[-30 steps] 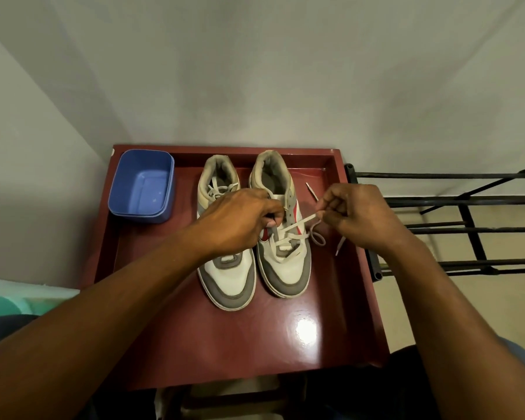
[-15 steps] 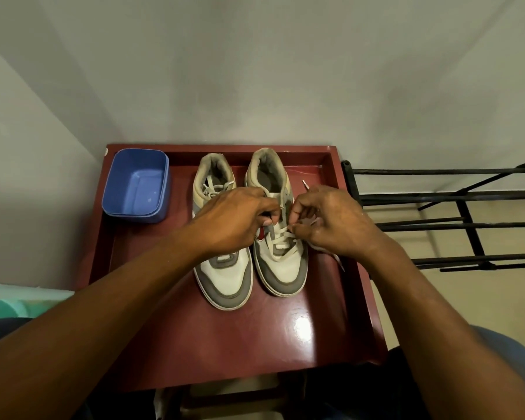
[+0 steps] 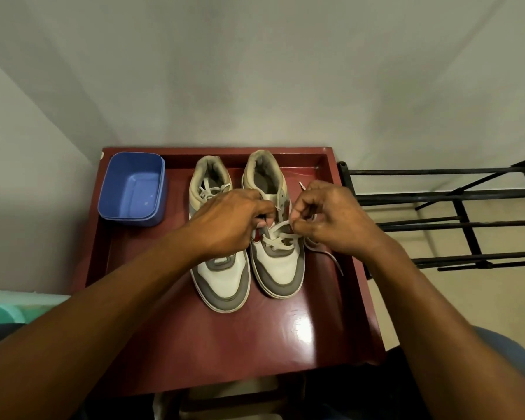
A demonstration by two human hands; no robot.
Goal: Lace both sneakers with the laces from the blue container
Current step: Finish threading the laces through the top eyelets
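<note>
While the blue plastic container (image 3: pixel 131 189) sits far left on the glossy red tray (image 3: pixel 255 344), 2 hands lace a grey-and-white leather sneaker (image 3: pixel 281 268).
The left hand (image 3: pixel 228 222) and right hand (image 3: pixel 328 219) each pinch the flat white lace (image 3: pixel 278 237) above its eyelets; I'd draw both ends evenly, keeping the lace flat and untwisted.

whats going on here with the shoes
A person is lacing a pair of white and grey sneakers on a red table. The left grip steadies the sneaker on the right at its eyelets while the right grip pinches its lace. That sneaker is laced partway up, with a loose end trailing beside it. The sneaker on the left already looks laced, and the blue container is empty.
</note>
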